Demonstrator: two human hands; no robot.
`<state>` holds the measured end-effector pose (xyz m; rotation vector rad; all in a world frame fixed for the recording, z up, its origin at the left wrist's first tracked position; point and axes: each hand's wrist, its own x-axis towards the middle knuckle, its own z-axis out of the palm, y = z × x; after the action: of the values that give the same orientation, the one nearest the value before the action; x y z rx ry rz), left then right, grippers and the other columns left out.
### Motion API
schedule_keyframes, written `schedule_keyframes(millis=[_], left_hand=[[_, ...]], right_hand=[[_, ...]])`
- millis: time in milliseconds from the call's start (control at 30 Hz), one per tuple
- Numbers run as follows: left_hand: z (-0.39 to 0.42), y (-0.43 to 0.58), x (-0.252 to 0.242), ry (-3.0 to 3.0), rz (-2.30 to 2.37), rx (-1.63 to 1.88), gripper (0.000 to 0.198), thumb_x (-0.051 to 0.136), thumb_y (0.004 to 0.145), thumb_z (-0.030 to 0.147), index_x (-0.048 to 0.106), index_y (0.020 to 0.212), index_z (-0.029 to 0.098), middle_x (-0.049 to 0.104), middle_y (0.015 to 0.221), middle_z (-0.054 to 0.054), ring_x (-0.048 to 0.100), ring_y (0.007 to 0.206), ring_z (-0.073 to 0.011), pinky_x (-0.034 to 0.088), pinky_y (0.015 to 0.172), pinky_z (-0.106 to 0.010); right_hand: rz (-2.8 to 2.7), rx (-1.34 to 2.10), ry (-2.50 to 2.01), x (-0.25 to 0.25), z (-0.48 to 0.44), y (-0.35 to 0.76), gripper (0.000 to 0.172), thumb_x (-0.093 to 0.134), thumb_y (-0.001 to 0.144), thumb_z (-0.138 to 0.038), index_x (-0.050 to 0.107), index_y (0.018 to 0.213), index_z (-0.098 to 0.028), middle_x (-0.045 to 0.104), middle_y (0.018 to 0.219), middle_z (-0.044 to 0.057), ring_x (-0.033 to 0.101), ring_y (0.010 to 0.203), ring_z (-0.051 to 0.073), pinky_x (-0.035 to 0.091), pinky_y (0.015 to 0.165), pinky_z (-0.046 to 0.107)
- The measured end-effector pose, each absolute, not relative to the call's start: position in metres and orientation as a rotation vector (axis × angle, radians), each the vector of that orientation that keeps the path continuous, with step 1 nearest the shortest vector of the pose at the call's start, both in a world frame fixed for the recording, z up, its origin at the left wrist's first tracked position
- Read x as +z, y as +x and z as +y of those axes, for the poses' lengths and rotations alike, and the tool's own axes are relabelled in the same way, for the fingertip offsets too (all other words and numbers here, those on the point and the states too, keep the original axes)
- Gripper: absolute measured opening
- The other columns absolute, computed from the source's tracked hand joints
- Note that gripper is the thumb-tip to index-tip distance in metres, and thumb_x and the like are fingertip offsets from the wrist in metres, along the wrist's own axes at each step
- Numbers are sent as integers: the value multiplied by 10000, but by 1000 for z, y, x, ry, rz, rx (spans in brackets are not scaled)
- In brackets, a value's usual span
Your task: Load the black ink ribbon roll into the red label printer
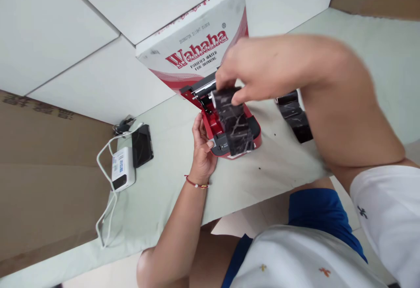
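A small red-and-black machine [257, 141], which looks like a label printer, stands on the table with its lid raised toward the back. My left hand [202, 150] wraps round its left side, thumb on the front corner. Above the opening, my right hand [241, 74] pinches a roll of black marble-patterned sticker paper [235, 119] near its top. The loose strip hangs down over the front of the machine and hides part of its inside. Right of the machine lies more black marbled material [293, 113], partly covered by my right forearm.
Behind the machine stands a white-and-red Wahaha water carton [197, 52] against white panels. To the left lie a black phone [142, 145], a white power bank [123, 170], a white cable [98, 159] and dark keys [124, 125]. Brown cardboard [52, 183] borders the left side of the table [164, 183].
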<state>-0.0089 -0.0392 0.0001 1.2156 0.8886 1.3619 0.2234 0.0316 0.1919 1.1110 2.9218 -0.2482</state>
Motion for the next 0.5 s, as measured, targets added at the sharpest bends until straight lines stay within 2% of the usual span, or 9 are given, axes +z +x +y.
schedule_keyframes(millis=[100,167,333,500], left_hand=[[-39,-9,0,1203,864,1355,818,829,735,605,487,1457,431,351,1653,1,264,1576,-330,350,1261,-507],[-39,-9,1,1197,858,1350,817,825,737,602,483,1459,431,373,1637,-3,299,1560,-329,371,1247,-504],[-39,-9,3,1179,869,1345,829,841,719,556,494,1460,424,435,1592,-4,366,1520,-326,391,1231,-489],[-38,-11,2,1177,852,1340,824,847,716,532,503,1458,426,445,1576,0,363,1519,-321,377,1241,-483]], right_hand=[[2860,-231,1257,198,49,257,392,712,900,-265,718,1284,-188,767,1073,15,673,950,199,445,819,322],[2709,-219,1355,186,69,267,417,722,875,-270,725,1282,-181,768,1034,-8,675,944,184,438,819,309],[2338,-501,1269,125,111,245,352,746,866,-226,757,1163,-38,766,924,102,699,930,235,482,814,333],[2232,-719,1384,104,127,240,401,759,869,-233,727,1252,-119,750,972,75,710,930,242,496,821,371]])
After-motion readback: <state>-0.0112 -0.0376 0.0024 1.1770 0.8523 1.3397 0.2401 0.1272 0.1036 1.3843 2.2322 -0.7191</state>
